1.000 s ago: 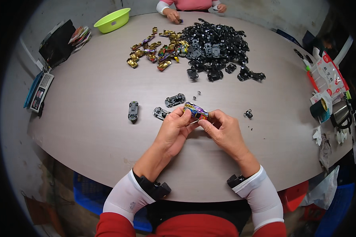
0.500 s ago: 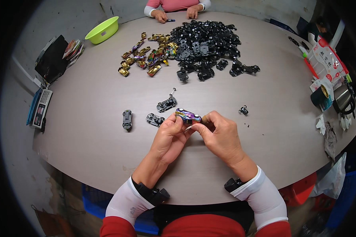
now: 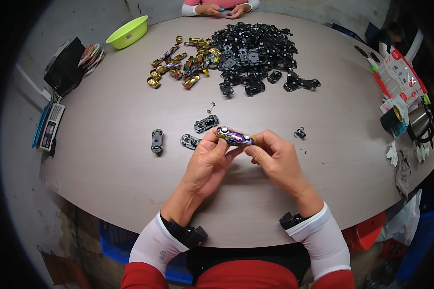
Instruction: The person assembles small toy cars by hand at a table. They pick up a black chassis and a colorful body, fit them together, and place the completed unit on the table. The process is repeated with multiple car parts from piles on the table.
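Both hands meet over the middle of the counter point(image 3: 106, 125) and share one small toy car point(image 3: 234, 137), purple and shiny with light wheel pins showing on top. It is held in the air just above the surface, lying crosswise. The left hand point(image 3: 208, 161) pinches its left end, fingers closed on it from both sides; the right hand point(image 3: 274, 156) closes thumb and forefinger on the right end. The car looks light and stiff, a hard glossy shell that could slip, so a grip on the flanks near the ends seems safer than on the wheels or thin axles.

Just beyond the hands lie two dark chassis pieces point(image 3: 206, 124), a third grey one point(image 3: 156, 141) further left, and a loose wheel set point(image 3: 300, 133) to the right. A small pin point(image 3: 210, 105) stands near them. Farther off are a heap of gold and coloured car shells point(image 3: 181, 65) and a big pile of black chassis point(image 3: 258, 53). A green bowl point(image 3: 128, 31) sits at the far left, and another person's hands point(image 3: 222, 8) work at the far edge.
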Demonstrator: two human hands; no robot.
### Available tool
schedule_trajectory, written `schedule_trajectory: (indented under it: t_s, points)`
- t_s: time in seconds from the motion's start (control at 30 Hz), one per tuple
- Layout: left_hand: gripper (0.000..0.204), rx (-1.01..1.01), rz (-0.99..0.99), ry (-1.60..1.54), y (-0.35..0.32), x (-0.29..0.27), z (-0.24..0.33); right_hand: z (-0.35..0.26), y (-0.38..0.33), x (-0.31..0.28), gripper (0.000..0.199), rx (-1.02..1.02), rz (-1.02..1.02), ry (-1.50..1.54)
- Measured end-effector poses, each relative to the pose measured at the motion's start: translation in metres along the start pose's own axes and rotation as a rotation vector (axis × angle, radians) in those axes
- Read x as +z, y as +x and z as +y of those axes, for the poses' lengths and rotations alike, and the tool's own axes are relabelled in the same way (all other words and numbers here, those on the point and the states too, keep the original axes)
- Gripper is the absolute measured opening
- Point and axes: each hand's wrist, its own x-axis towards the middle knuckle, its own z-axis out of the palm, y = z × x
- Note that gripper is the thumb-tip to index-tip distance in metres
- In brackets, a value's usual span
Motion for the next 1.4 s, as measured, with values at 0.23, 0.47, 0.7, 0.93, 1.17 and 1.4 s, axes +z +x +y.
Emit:
schedule_trajectory:
  t_s: [0.23,0.47,0.7,0.93,1.17,1.4]
  points:
    - [0.027,0.136,-0.151,0.663,-0.001,-0.003,-0.002,0.006,0.006,-0.012,0.038,0.479,-0.201,0.643]
    - [0.030,-0.158,0.190,0.310,-0.002,0.002,0.006,0.013,0.008,-0.007,0.031,0.354,0.033,0.545]
    - [0.029,-0.174,0.235,0.305,-0.002,0.000,0.002,0.014,0.006,0.007,0.027,0.178,0.142,0.281]
    - [0.029,-0.169,0.312,0.231,-0.001,0.005,0.001,0.015,0.007,0.008,0.025,0.176,0.210,0.226]
    - [0.028,-0.179,0.303,0.261,-0.001,0.004,0.003,0.018,0.007,0.007,0.027,0.204,0.170,0.258]
    - [0.024,-0.168,0.320,0.327,-0.001,0.001,0.001,0.017,0.006,0.008,0.027,0.160,0.168,0.219]
